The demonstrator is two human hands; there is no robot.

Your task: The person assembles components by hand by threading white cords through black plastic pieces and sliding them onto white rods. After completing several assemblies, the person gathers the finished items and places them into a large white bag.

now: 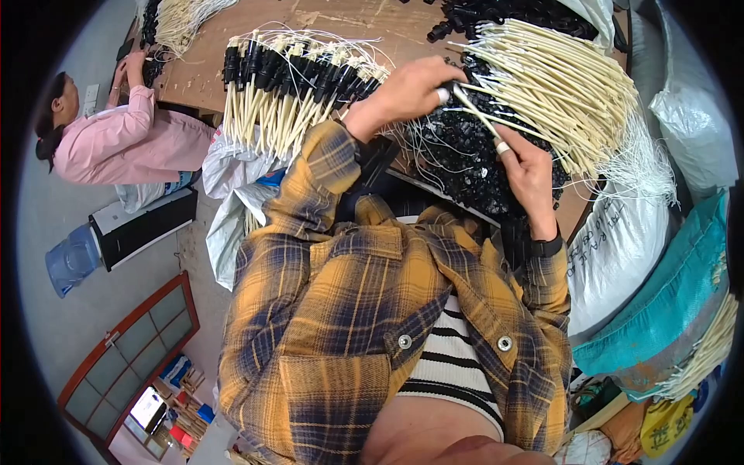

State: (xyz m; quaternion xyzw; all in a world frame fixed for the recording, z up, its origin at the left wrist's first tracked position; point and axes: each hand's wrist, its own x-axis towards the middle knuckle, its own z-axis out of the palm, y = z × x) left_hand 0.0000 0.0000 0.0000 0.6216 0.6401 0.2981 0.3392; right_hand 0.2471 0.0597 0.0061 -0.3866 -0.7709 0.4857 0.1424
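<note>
Above the pile of small black plastic pieces, my right hand grips a thin cream rod by its lower part. The rod slants up to the left, its far tip at the fingers of my left hand. That hand is closed in a pinch; a small dark bit shows at its fingertips, too small to name. White bands wrap a finger on each hand. Just beyond my right hand lies a thick bundle of cream rods with white strings. Left of my left hand, rods with black fittings lie in a row.
The brown wooden table carries more black parts at the far side. White sacks and a teal sack stand at the right. At the left, a person in pink works at the same table. A white bag hangs near my left arm.
</note>
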